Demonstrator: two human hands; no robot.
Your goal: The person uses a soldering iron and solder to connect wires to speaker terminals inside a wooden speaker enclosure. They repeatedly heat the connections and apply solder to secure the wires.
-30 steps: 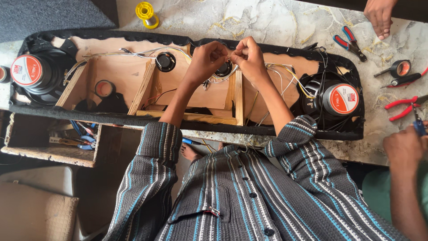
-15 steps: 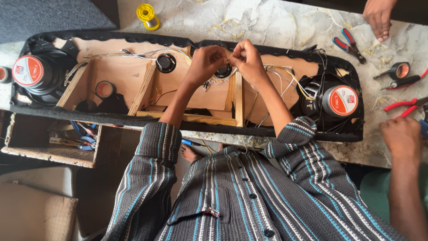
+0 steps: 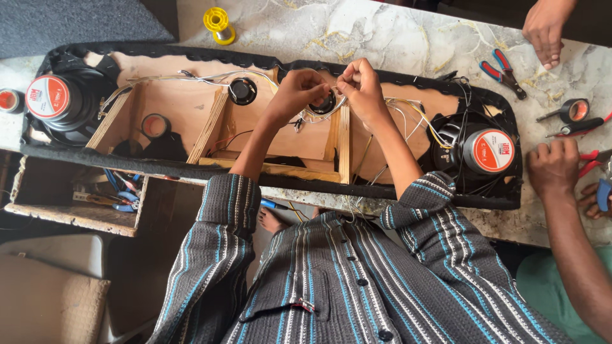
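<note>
The helper's hand (image 3: 553, 167) at 3 o'clock has slid in, while our left hand (image 3: 298, 94) and right hand (image 3: 361, 89) pinch the thin, bendy wires (image 3: 322, 113) near their ends.

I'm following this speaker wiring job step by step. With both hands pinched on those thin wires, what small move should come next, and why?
Probably keep twisting the wire ends together: the left hand and right hand both pinch them above the small speaker, and no tool is in hand; the pliers lie far right.
</note>
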